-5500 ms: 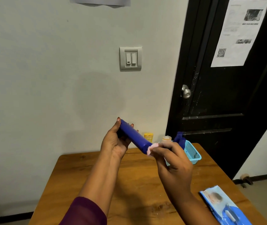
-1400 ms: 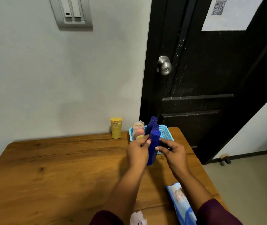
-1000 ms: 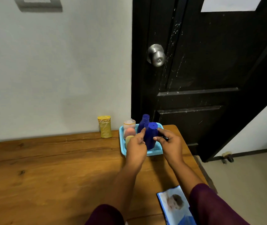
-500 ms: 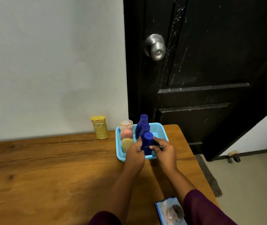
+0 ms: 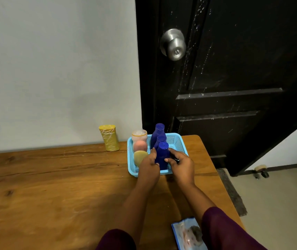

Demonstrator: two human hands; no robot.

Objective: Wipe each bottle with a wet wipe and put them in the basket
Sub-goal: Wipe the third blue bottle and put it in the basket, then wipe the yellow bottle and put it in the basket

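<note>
Hands: left hand [image 5: 148, 166] and right hand [image 5: 182, 165] clasp the dark-blue bottle [image 5: 162, 153] from either side, fingers curled on it.
Change: the bottle, held short of the light-blue basket [image 5: 178, 139] a second ago, now stands upright inside it, in front of a tall blue bottle [image 5: 159, 131].
Meaning: placing looks nearly done, with only the release left. The yellow bottle [image 5: 109, 138], on the surface [image 5: 54, 186] left of the basket, probably comes next.
Hidden: the bottle's base is behind the hands, so whether it is seated cannot be told. The wet-wipe pack [image 5: 187, 233], nearer than the basket, is cut off.
</note>
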